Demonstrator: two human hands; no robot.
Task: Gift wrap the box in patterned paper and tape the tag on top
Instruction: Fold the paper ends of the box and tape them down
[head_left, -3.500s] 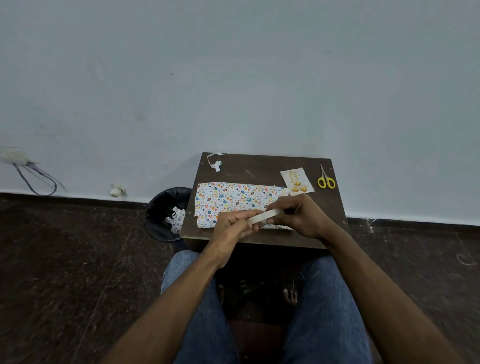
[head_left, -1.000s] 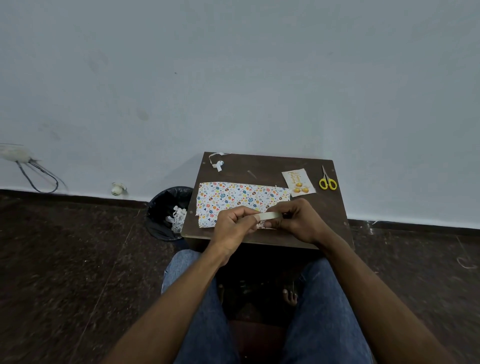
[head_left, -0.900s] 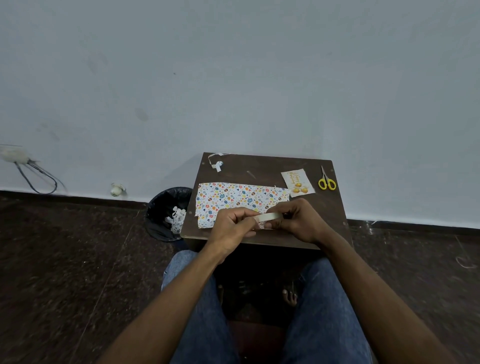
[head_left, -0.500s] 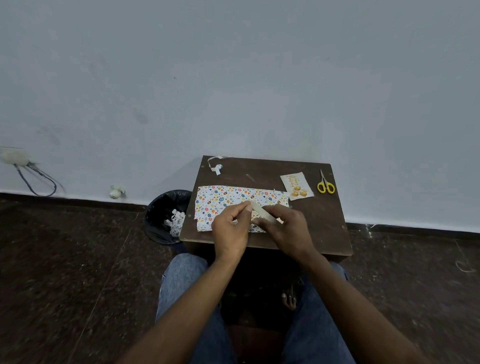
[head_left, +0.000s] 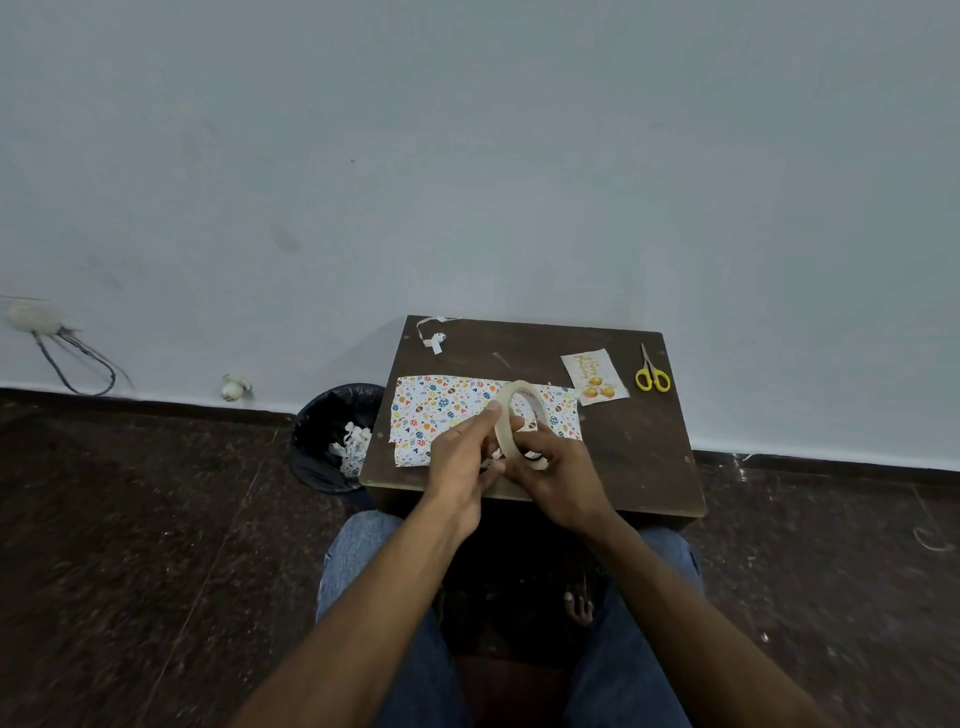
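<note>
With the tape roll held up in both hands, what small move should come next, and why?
Probably peel a short strip free. The right hand grips the pale ring-shaped tape roll upright, the left hand has its fingers at the rim, and the box wrapped in patterned paper lies beneath.

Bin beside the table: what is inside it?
The black bin holds crumpled white paper scraps against its right side. Its bottom is too dark to make out.

Small dark brown table (head_left: 644, 457) against the wall, with the patterned wrapped box (head_left: 436, 415) lying flat on it, a gift tag (head_left: 594, 376) and yellow scissors (head_left: 652, 375) off right, paper scrap (head_left: 435, 340) far-left corner.
</note>
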